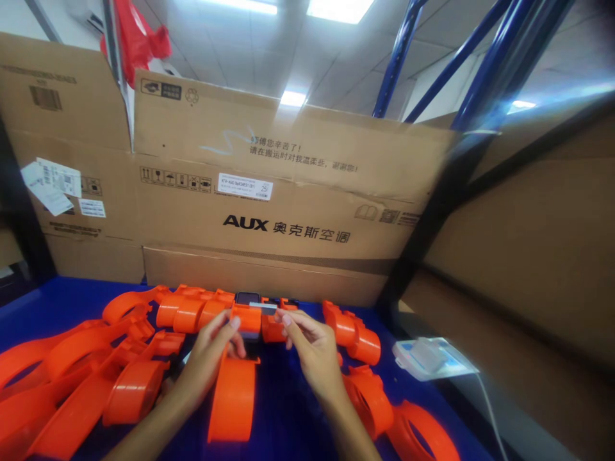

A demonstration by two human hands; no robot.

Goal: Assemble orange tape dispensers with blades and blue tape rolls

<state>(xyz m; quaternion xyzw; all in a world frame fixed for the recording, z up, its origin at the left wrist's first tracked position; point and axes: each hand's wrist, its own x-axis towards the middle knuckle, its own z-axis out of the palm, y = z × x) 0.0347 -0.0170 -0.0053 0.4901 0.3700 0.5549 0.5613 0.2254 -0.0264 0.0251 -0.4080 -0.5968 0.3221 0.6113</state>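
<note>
My left hand [218,336] is closed around the upper end of an orange plastic tape dispenser [234,400], whose wide curved band hangs below the fingers. Across the top of that end lies a thin metal strip with a toothed edge, a serrated blade [262,307]. My right hand [310,342] pinches the blade's right end between thumb and fingers. Behind the hands a small dark device with a screen [248,298] is partly covered. More orange dispensers [137,390] lie left of my left hand, and others [368,400] lie right of my right hand.
A blue surface [293,410] carries the parts. At the right sits a clear plastic case [432,357] with a white cable. A large cardboard sheet [192,218] with printing stands along the back, between dark rack posts [416,243]. A red bag [137,41] hangs upper left.
</note>
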